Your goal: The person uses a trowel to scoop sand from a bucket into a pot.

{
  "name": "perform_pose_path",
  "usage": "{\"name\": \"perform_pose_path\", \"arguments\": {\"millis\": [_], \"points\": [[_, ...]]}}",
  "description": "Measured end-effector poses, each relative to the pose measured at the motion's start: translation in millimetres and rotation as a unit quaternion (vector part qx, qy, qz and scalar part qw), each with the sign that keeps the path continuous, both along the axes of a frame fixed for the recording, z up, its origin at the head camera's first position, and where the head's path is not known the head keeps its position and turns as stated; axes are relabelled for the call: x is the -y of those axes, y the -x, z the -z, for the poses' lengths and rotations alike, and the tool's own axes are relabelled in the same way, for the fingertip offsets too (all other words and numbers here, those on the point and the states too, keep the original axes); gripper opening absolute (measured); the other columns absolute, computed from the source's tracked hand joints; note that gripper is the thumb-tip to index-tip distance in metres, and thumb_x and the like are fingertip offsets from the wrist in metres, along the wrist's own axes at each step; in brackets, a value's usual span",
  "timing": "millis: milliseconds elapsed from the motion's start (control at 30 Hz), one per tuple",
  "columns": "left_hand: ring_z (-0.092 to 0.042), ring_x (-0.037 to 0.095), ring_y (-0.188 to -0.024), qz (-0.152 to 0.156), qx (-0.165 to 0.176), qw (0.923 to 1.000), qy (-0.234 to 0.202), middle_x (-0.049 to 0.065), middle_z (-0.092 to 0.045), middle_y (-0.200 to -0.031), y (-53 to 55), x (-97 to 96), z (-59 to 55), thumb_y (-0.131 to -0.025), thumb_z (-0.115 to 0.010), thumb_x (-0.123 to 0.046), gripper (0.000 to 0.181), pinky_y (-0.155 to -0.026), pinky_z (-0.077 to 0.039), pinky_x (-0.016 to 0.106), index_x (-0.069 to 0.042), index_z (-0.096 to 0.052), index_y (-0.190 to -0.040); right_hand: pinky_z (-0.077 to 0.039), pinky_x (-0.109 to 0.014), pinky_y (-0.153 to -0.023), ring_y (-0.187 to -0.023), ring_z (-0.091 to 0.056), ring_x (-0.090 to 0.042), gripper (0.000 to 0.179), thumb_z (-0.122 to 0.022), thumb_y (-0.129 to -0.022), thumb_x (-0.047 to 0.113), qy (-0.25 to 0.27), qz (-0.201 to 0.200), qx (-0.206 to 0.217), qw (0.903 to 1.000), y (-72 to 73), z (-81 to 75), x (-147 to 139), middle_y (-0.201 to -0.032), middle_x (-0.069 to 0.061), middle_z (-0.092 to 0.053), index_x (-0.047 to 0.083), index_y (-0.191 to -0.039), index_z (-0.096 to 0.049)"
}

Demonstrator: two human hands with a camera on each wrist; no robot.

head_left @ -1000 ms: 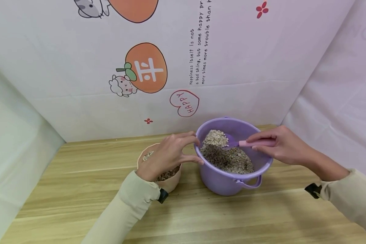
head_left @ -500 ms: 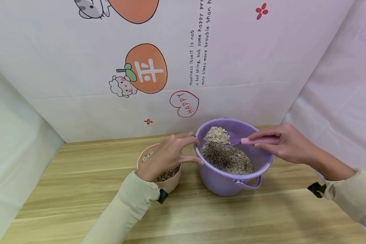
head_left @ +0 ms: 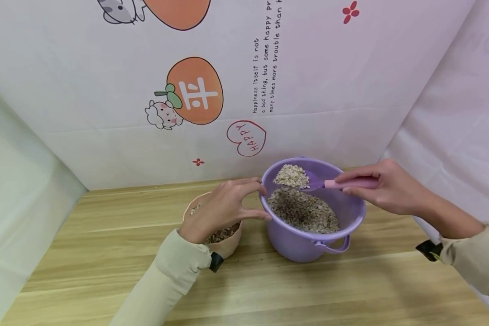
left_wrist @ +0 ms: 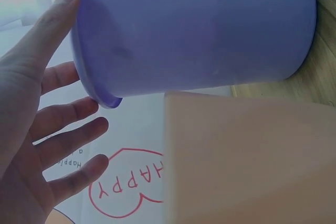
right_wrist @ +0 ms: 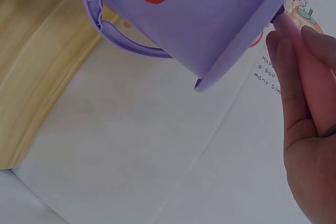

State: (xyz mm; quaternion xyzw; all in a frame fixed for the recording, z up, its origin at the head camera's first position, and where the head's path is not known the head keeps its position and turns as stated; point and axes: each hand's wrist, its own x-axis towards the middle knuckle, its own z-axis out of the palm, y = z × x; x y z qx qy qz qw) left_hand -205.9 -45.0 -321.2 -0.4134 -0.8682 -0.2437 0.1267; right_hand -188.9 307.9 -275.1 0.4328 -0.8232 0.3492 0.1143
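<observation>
A purple bucket (head_left: pixel 297 249), partly filled with pale flakes or chips (head_left: pixel 309 213), stands on the table. My left hand (head_left: pixel 224 203) holds its left rim, thumb at the near side and fingertips farther back along the rim, the lower fingers spread in the left wrist view. My right hand (head_left: pixel 391 188) grips the pink handle of a small shovel (head_left: pixel 360 182), thumb along it. The shovel's purple blade carries a heaped load of flakes (head_left: pixel 292 175) over the bucket's contents, inside the rim. Flakes cover most of the blade.
Left of the bucket stands a peach-coloured pot (head_left: pixel 228 246) with similar flakes inside, partly hidden under my left hand and wrist. The bucket's handle (head_left: pixel 337 246) hangs at its front. A printed white sheet (head_left: pixel 330 90) rises behind the wooden table (head_left: pixel 106 235).
My right hand has moved up and a little to the right, lifting the loaded shovel away from the flakes in the bucket. My left hand stays at the rim.
</observation>
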Motion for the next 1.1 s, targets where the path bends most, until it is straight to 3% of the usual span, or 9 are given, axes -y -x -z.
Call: {"name": "perform_pose_path", "arguments": {"millis": [233, 533, 700, 800, 900, 1000, 1100], "points": [[-0.062, 0.013, -0.117, 0.008, 0.001, 0.9999, -0.013, 0.002, -0.066, -0.13, -1.8, 1.6, 1.2, -0.079, -0.079, -0.05, 0.049, -0.099, -0.048, 0.029, -0.016, -0.071, -0.114, -0.056, -0.02, -0.064, -0.086, -0.072, -0.007, 0.039, -0.075, -0.071, -0.022, -0.001, -0.001, -0.008, 1.0, -0.8, -5.8, -0.5, -0.098, -0.009, -0.076, -0.001, -0.103, -0.075], [-0.063, 0.01, -0.115, 0.019, 0.012, 0.9997, -0.013, -0.002, -0.063, -0.134, -4.4, 4.5, 1.1, -0.083, -0.078, -0.045, 0.045, -0.095, -0.05, 0.026, -0.019, -0.069, -0.119, -0.056, -0.02, -0.068, -0.089, -0.072, -0.007, 0.043, -0.075, -0.068, -0.025, 0.003, -0.019, -0.024, 0.9995, 1.4, -9.9, 0.5, -0.098, -0.009, -0.076, 0.0, -0.103, -0.075], [-0.063, -0.002, -0.097, 0.016, 0.032, 0.9993, 0.006, -0.008, -0.063, -0.134, -6.6, 9.2, -1.0, -0.087, -0.074, -0.047, 0.046, -0.083, -0.053, 0.023, -0.024, -0.065, -0.127, -0.056, -0.019, -0.069, -0.09, -0.072, -0.008, 0.045, -0.075, -0.067, -0.026, 0.004, -0.023, -0.03, 0.9993, 2.3, -12.0, 1.6, -0.098, -0.01, -0.075, 0.0, -0.103, -0.075], [-0.063, -0.004, -0.085, 0.003, 0.059, 0.9982, 0.008, -0.007, -0.058, -0.14, -8.0, 14.0, -1.3, -0.088, -0.069, -0.053, 0.048, -0.074, -0.055, 0.022, -0.029, -0.064, -0.13, -0.056, -0.018, -0.067, -0.089, -0.072, -0.008, 0.046, -0.076, -0.066, -0.026, 0.006, -0.023, -0.034, 0.9991, 2.7, -13.4, 2.5, -0.098, -0.01, -0.075, 0.001, -0.103, -0.075], [-0.066, -0.001, -0.081, -0.007, 0.088, 0.9961, -0.003, -0.003, -0.053, -0.146, -8.4, 20.8, -0.3, -0.088, -0.068, -0.053, 0.05, -0.074, -0.056, 0.026, -0.028, -0.063, -0.131, -0.056, -0.018, -0.065, -0.088, -0.072, -0.009, 0.044, -0.077, -0.067, -0.024, 0.005, -0.023, -0.039, 0.999, 2.5, -15.2, 3.9, -0.097, -0.009, -0.076, 0.001, -0.104, -0.075], [-0.066, 0.003, -0.103, -0.033, 0.095, 0.9949, -0.009, -0.001, -0.051, -0.148, -8.7, 31.2, 2.2, -0.089, -0.069, -0.052, 0.049, -0.087, -0.055, 0.032, -0.026, -0.064, -0.13, -0.055, -0.016, -0.062, -0.087, -0.073, -0.009, 0.038, -0.078, -0.072, -0.018, 0.004, -0.021, -0.043, 0.9989, 2.1, -17.6, 6.0, -0.098, -0.008, -0.076, 0.003, -0.104, -0.076], [-0.051, 0.01, -0.13, -0.051, 0.098, 0.9938, -0.013, -0.002, -0.06, -0.139, -8.2, 43.2, 5.4, -0.09, -0.069, -0.051, 0.048, -0.105, -0.045, 0.038, -0.024, -0.064, -0.129, -0.051, -0.014, -0.056, -0.085, -0.073, -0.01, 0.032, -0.08, -0.076, -0.01, 0.002, -0.017, -0.054, 0.9984, 2.1, -19.9, 8.9, -0.097, -0.006, -0.076, 0.005, -0.104, -0.077]]}}
